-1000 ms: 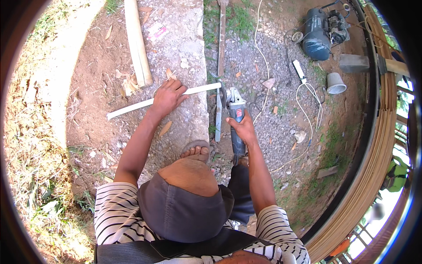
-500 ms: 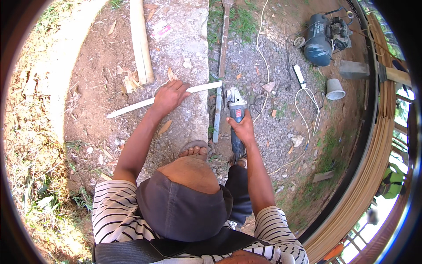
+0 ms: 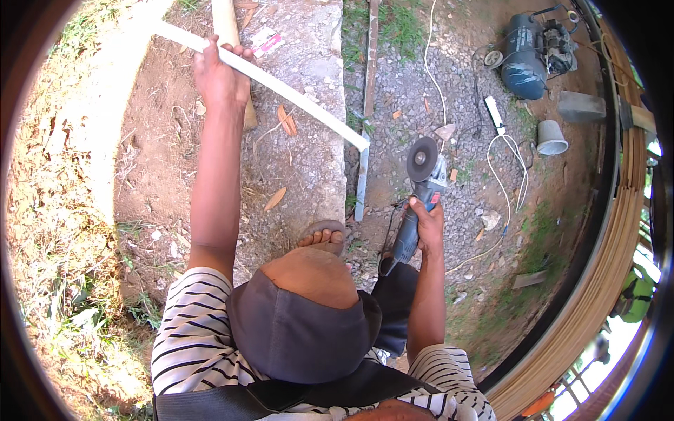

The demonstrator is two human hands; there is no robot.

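In my left hand [image 3: 222,83] I hold a long white strip [image 3: 298,100] off the ground, fingers closed round it at the far left. It slants down to the right, its near end over a narrow metal bar [image 3: 362,179] lying along the concrete edge; I cannot tell if they touch. My right hand [image 3: 430,226] grips the body of an angle grinder [image 3: 409,235]. The grinder's dark disc [image 3: 423,158] faces up, apart from the strip. Whether the disc spins is not plain.
A wooden pole [image 3: 226,24] lies beyond my left hand, partly behind it. On the gravel at the right are an air compressor [image 3: 525,59], a grey bucket [image 3: 552,137], a white power strip [image 3: 495,114] and loose cables [image 3: 508,186]. My foot [image 3: 324,236] is on the concrete slab [image 3: 319,168].
My left hand has swung the strip up and away from me, lifting it off the slab. My right hand has drawn the grinder rightward from the strip and turned its disc upward.
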